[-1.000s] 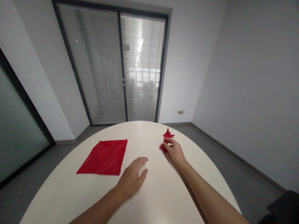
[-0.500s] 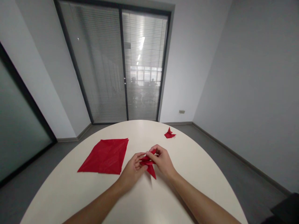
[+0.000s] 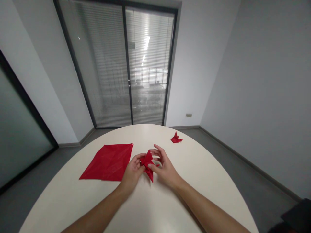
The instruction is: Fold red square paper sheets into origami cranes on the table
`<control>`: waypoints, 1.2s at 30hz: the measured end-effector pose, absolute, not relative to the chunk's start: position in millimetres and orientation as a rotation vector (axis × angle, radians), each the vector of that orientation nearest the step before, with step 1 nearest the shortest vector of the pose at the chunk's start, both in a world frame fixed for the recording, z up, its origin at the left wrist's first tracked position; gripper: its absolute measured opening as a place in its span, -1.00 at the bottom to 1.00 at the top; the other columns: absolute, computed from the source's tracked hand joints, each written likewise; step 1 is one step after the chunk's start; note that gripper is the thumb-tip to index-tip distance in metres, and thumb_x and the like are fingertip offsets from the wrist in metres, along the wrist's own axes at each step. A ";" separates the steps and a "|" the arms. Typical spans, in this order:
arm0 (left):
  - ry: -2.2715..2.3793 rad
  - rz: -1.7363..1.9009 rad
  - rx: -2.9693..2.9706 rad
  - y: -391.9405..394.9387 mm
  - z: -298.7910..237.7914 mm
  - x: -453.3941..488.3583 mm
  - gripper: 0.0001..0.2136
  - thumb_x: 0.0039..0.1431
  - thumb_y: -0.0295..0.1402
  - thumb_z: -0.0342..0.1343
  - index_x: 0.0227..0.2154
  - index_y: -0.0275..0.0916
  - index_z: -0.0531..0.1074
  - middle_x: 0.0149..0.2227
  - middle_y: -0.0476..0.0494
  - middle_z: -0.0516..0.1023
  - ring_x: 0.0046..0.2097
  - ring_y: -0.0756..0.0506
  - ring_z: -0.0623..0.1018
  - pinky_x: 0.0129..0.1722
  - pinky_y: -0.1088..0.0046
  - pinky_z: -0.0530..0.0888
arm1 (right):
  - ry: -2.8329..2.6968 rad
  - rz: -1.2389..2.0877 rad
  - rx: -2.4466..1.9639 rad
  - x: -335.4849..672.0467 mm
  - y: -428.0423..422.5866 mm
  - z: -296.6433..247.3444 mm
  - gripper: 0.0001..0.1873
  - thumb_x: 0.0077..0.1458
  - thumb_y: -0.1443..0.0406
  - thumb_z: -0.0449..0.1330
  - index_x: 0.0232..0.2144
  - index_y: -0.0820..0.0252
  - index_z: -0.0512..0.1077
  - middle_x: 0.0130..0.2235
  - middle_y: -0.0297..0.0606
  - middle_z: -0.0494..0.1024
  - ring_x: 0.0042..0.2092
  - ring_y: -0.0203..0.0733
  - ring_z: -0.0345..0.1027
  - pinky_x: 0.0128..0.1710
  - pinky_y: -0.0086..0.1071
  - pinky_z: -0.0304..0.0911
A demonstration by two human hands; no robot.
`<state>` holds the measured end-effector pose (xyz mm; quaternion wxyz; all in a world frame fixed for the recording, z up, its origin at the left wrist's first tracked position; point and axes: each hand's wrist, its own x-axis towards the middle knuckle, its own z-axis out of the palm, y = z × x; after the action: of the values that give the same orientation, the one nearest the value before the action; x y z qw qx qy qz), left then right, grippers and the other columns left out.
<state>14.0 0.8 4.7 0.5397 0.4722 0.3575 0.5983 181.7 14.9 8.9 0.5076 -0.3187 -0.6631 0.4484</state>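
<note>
A folded red origami crane [image 3: 147, 159] is held just above the table between my two hands, its points spreading up, down and to the right. My left hand [image 3: 133, 168] pinches its left side, thumb in front and fingers behind. On the other side, the thumb of my right hand [image 3: 165, 166] presses against the paper, with a raised index finger and the other fingers curved around the right edge. Part of the folds is hidden by my fingers. A second red paper crane [image 3: 176, 139] stands apart, farther back on the right.
Several sheets of red paper [image 3: 107, 161] lie in a loose stack left of my hands. The round white table [image 3: 145, 207] curves away toward a glass partition with blinds [image 3: 107, 71]. A dark object [image 3: 297, 215] shows at the lower right corner.
The crane and both hands have shifted slightly left. The crane has turned so a pointed wing stands up, and my right index finger has lifted away from the paper.
</note>
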 end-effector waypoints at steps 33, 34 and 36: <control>1.116 1.554 1.222 -6.6 13.3 13.2 -0.66 0.07 -0.09 0.28 -0.25 -0.22 0.41 -0.23 -0.14 0.58 -0.15 -0.17 0.57 -0.14 0.35 0.45 | -1.580 1.169 -0.993 180.5 16.1 16.0 -0.74 0.02 0.13 0.36 -0.39 0.19 0.45 -0.49 -0.40 0.44 -0.47 -0.31 0.27 -0.43 -0.40 0.13; 1.131 1.549 1.211 -4.9 14.0 11.8 -0.67 0.07 -0.07 0.27 -0.31 -0.22 0.41 -0.29 -0.11 0.57 -0.20 -0.15 0.57 -0.18 0.37 0.44 | -1.601 1.185 -0.980 180.6 16.4 15.1 -0.74 0.03 0.13 0.35 -0.38 0.19 0.46 -0.48 -0.40 0.45 -0.47 -0.30 0.28 -0.43 -0.39 0.14; 1.176 1.539 1.202 -2.2 12.9 9.5 -0.67 0.09 -0.04 0.23 -0.40 -0.23 0.40 -0.39 -0.07 0.53 -0.28 -0.13 0.54 -0.25 0.39 0.43 | -1.635 1.204 -0.964 180.9 17.1 12.9 -0.76 0.05 0.14 0.34 -0.38 0.19 0.47 -0.46 -0.37 0.49 -0.44 -0.27 0.32 -0.39 -0.37 0.19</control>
<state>9.5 -2.2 12.9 0.4179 0.4792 0.4687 0.6132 180.9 17.1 12.9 0.4323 -0.3868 -0.6559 0.4831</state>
